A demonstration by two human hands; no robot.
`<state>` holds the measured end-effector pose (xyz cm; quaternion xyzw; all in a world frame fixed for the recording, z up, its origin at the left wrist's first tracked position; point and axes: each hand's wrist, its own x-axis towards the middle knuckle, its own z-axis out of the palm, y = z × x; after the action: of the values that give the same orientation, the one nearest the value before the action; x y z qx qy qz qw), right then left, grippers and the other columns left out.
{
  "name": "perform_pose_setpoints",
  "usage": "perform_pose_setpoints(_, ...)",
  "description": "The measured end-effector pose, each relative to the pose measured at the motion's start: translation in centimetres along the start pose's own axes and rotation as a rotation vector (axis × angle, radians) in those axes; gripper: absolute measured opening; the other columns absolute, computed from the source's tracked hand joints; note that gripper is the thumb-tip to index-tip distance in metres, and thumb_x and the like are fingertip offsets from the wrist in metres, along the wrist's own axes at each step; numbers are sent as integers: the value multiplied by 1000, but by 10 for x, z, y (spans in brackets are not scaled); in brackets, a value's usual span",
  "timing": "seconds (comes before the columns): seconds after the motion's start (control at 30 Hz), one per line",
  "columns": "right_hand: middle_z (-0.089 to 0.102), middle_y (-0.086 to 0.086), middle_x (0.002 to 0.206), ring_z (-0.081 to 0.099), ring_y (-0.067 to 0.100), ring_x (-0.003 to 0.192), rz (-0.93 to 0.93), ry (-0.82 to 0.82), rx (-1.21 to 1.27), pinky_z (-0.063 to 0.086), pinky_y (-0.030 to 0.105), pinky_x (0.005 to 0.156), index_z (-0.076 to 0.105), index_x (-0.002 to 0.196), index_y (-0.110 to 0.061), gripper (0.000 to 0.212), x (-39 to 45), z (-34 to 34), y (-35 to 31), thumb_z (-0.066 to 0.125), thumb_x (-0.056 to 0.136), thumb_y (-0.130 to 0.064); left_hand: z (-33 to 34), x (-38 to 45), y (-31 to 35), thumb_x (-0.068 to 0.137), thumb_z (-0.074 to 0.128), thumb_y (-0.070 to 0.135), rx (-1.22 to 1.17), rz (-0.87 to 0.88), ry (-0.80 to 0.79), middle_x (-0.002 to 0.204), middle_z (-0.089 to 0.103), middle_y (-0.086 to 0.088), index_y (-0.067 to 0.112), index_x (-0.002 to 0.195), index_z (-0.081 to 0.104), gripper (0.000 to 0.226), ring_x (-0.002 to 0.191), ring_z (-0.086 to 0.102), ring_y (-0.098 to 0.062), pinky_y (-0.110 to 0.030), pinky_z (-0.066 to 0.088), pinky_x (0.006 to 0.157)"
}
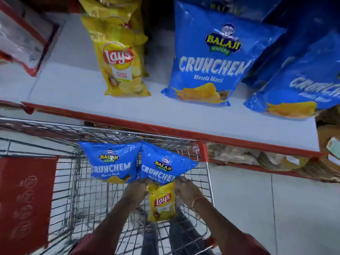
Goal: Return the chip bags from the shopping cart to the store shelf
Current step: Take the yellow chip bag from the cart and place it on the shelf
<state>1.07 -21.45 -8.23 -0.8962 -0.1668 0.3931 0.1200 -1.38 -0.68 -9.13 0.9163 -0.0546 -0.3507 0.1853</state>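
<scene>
Over the wire shopping cart (pixel 77 190), the left hand (pixel 138 186) pinches the bottom edge of one blue Crunchem bag (pixel 112 161), and the right hand (pixel 185 186) holds a second blue Crunchem bag (pixel 165 162) by its lower corner, both grips closed on their bags. A yellow Lay's bag (pixel 161 201) lies in the cart between the wrists. On the white shelf (pixel 73 100), near its red front edge, stand a yellow Lay's shelf bag (pixel 119 59) and larger blue bags (pixel 211 57).

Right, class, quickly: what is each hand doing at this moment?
Left hand: closed on the bottom edges of two blue Crunchem bags.
Right hand: gripping by the yellow Lay's bag; exactly which bag it pinches cannot be told.
</scene>
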Motion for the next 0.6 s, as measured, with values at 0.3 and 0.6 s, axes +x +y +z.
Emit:
perform_pose_setpoints(0.3, 72, 10, 110, 65, 24, 103, 57, 32, 181, 50, 31, 97, 71, 104, -12, 22, -6, 1, -18, 71, 83, -19, 15, -40, -7, 93, 55, 24, -158, -124, 66, 101, 73, -4, 15, 93, 70, 18, 90, 65, -19, -31, 50, 79)
perform_pose_setpoints(0.6, 68, -3, 61, 57, 6, 58, -73, 330, 554, 47, 18, 59, 73, 74, -4, 15, -68, -61, -50, 84, 66, -10, -54, -111, -3, 76, 74, 15, -604, -2, 503, 83, 74, 10, 23, 79, 76, 8, 81, 66, -10, -27, 52, 69)
